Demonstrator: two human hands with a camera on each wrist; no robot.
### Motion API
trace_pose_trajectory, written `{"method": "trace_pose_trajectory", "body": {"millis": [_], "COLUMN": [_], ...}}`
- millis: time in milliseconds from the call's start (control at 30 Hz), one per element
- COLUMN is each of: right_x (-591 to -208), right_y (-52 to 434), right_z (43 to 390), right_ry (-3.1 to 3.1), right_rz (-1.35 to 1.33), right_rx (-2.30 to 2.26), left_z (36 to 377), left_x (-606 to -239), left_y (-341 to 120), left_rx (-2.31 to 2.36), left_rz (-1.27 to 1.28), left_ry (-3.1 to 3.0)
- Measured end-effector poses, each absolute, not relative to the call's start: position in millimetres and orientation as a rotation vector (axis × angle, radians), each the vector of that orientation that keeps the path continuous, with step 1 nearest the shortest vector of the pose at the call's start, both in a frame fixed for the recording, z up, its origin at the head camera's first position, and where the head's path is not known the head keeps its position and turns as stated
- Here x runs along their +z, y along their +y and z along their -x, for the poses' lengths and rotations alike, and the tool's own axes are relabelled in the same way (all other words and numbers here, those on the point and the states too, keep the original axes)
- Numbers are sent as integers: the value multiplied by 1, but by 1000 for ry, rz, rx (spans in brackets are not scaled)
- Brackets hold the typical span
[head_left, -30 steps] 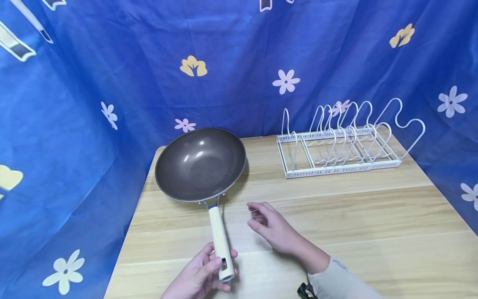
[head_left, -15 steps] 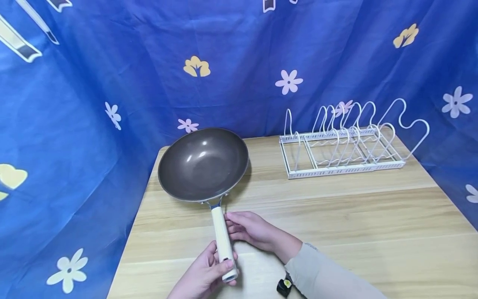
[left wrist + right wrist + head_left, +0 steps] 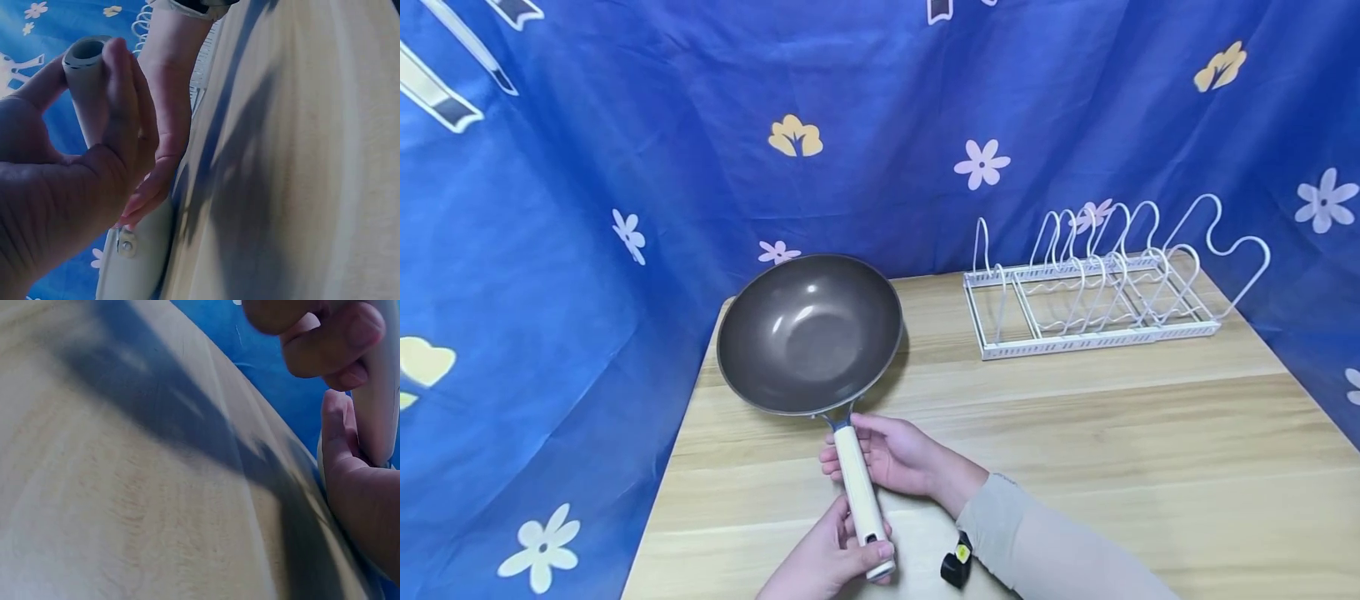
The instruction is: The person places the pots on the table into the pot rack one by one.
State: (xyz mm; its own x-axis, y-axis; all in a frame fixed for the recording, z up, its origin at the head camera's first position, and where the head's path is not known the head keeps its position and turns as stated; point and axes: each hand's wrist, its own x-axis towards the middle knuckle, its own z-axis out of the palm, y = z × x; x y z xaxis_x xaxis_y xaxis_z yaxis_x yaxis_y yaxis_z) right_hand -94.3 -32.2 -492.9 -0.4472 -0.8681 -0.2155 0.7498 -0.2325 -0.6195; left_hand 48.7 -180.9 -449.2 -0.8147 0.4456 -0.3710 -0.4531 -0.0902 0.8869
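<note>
A dark-lined wok (image 3: 812,337) with a long cream handle (image 3: 855,479) sits at the left of the table, handle towards me. My left hand (image 3: 829,550) grips the handle's end, thumb on top; in the left wrist view its fingers curl about the hollow tip (image 3: 87,53). My right hand (image 3: 898,457) lies palm up under the handle close to the wok, its fingers reaching out past the far side and thumb near the metal neck (image 3: 841,418). In the right wrist view, the right hand's extended fingers (image 3: 337,434) stand beside the handle.
A white wire pot rack (image 3: 1090,337) with upright loops stands at the table's back right. The wooden table (image 3: 1120,467) reaches back to a blue patterned cloth (image 3: 880,167), which also hangs along the left and right sides. A black strap device (image 3: 957,562) sits at my right wrist.
My right hand has moved left from beside the handle to beneath it. The left hand keeps its grip, and the handle end has shifted slightly right and towards me.
</note>
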Motion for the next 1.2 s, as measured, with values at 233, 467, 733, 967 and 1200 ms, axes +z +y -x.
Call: {"method": "trace_pose_trajectory", "body": {"millis": [233, 467, 733, 967, 1200], "right_x": [-496, -497, -501, -497, -490], "right_y": [-33, -35, -30, -22, -11], "right_z": [94, 91, 91, 90, 89], "right_ry": [803, 957, 996, 1000, 1011], "right_rz": [143, 205, 270, 294, 335], "right_rx": [-1853, -1867, -1886, -1903, -1918], "left_z": [-50, -52, -52, -51, -50], "left_x": [-454, -463, -462, -464, -462], "left_y": [-174, -170, -161, -154, -147], "left_rx": [1870, 1830, 1755, 1755, 1721], "left_rz": [20, -15, 43, 50, 24], "left_ry": [1699, 1783, 1911, 1913, 1938]}}
